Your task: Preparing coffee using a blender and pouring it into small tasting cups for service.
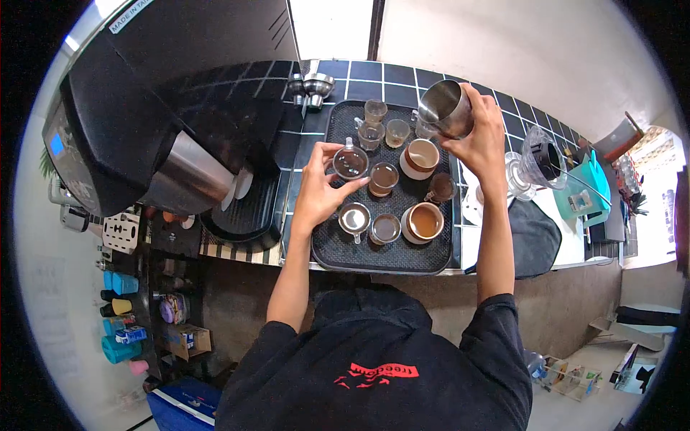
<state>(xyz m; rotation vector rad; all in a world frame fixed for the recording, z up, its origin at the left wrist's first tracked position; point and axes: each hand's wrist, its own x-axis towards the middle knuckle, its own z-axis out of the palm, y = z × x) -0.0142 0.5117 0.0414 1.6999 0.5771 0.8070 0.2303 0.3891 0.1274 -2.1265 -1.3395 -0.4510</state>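
My left hand grips a small clear glass cup above the left side of a black textured tray. My right hand is wrapped around a stainless steel cup, tilted with its mouth facing left, over the tray's far right corner. Between the hands a glass of brown liquid stands near a ceramic cup. Closer to me are a second ceramic cup with amber liquid, a glass and a handled glass cup. Several small glasses occupy the tray's far end.
A large black machine with a steel container fills the left. Metal vessels stand on the dark tiled counter behind the tray. To the right are a clear dripper, a turquoise jug and a dark cloth.
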